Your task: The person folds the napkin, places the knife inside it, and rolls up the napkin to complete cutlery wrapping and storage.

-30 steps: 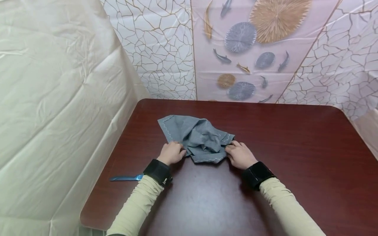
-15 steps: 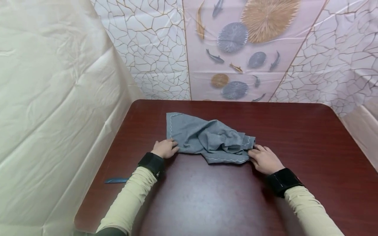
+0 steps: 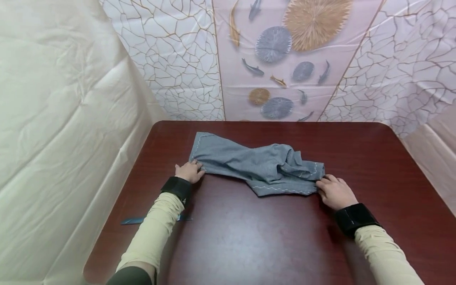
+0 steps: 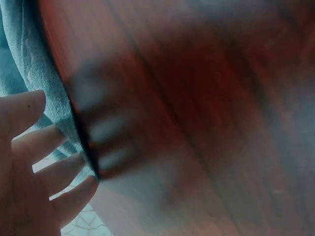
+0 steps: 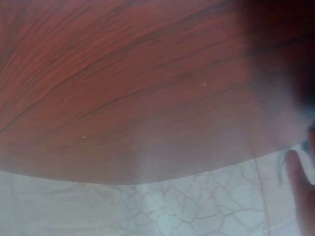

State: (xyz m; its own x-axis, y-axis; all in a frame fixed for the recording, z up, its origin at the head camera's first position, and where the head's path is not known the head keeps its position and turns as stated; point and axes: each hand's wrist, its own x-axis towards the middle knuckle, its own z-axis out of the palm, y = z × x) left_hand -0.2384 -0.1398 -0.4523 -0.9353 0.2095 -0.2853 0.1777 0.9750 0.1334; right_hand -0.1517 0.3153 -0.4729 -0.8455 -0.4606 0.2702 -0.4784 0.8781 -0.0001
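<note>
Here, desk [image 3: 249, 237]: dark red wood, backed by patterned sheets.
Cloth [image 3: 256, 164]: grey, gripped by left hand [image 3: 189, 172] and right hand [image 3: 335, 192] fingers.

Grey cloth [image 3: 249, 164] with pale zigzag stitching lies between the fingers on a dark red-brown table [image 3: 270, 245]; sleeves [image 3: 156, 233] are pale yellow.

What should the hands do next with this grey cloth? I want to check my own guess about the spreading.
Probably keep drawing the two hands apart. The left hand pinches the cloth's left corner and the right hand holds its right end, yet the middle remains bunched in folds on the table, so more outward pull should flatten it.
</note>
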